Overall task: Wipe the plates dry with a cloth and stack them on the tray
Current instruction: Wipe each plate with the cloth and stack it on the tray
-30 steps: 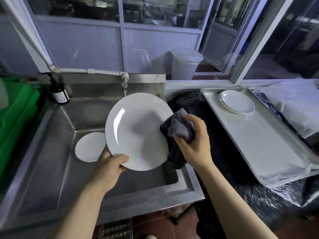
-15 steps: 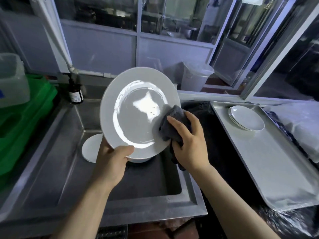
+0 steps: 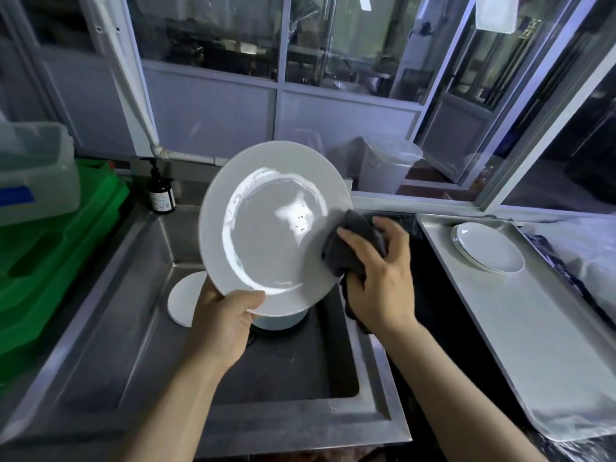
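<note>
White china is gripped at its lower edge by the left hand (image 3: 221,323): the thumb is laid over the front of the rim and the other fingers are hidden behind the plate (image 3: 271,228). The plate is held tilted up at the centre of the frame, over the sink (image 3: 140,345), its face turned toward the camera and bright with glare around the well. The right hand (image 3: 380,278) is curled round a dark grey cloth (image 3: 353,248), with fingers bent over the bunched fabric and the thumb set against its left side. The cloth is pressed to the plate's right rim, and a loose end hangs below the hand.

Beneath the held plate, in the sink basin, a white bowl (image 3: 280,320) is partly seen, and just left of it another white plate (image 3: 183,296) leans on the basin's slope. A brown pump bottle (image 3: 161,191) stands at the sink's back edge, to the upper left of the held plate. Green crates (image 3: 53,241) are stacked at the left edge of the frame, with a clear plastic tub (image 3: 36,168) on top.

At the right of the frame a metal tray (image 3: 520,345) lies on a black-covered counter. A low stack (image 3: 488,247) of white plates sits at the tray's far end, well apart from the hands. A white lidded bin (image 3: 386,168) stands behind the counter, below the window frames.
</note>
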Demonstrator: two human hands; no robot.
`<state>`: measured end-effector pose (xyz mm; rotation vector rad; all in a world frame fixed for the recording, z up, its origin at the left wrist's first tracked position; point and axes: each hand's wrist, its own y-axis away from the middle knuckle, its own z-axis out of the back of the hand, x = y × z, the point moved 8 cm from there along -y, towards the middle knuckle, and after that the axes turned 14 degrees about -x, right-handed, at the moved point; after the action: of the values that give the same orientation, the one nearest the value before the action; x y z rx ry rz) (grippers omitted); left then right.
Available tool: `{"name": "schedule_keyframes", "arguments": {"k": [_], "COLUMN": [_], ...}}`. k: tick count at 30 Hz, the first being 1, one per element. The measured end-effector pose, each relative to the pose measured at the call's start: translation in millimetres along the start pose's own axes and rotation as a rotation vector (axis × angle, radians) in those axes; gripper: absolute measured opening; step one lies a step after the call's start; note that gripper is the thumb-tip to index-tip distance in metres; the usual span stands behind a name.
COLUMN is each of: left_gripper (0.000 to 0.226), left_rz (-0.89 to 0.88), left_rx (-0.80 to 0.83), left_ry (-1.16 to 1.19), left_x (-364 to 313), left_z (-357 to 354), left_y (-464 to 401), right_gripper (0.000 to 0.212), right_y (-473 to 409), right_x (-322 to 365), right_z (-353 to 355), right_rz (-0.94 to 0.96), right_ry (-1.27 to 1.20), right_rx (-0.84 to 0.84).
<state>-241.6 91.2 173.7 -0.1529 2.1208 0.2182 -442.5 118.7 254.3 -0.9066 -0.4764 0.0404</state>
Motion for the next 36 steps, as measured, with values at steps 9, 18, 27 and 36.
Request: {"name": "schedule_keyframes", "arguments": {"k": [9,18,27,36], "left_gripper": [0.05,0.043,0.042,0.055], "left_rz": [0.006,0.068,0.095,0.031], "left_rx": [0.003,0.026,-0.019,0.08], "left_ry": [0.014,-0.028,-0.056,-0.127], "left_x": [3.1,15.8,14.6,9.3], "left_z": [-9.1,-6.9,5.9,-2.1], "left_y": [2.6,8.0,5.8,11.0], "right_gripper": [0.046,0.06,0.056,0.055], "right_y": [35.8,-22.2,-15.0,8.6], "right_x": [69.4,31.3,50.7,107.9], "right_z": [-9.9,-12.0,-22.1,-32.4], "right_rz": [0.355,0.057,0.171,0.328], "right_ry": [-0.103,0.096,-0.027,-0.158], "right_rx": [0.153,0.115,0.129,0.24]}}
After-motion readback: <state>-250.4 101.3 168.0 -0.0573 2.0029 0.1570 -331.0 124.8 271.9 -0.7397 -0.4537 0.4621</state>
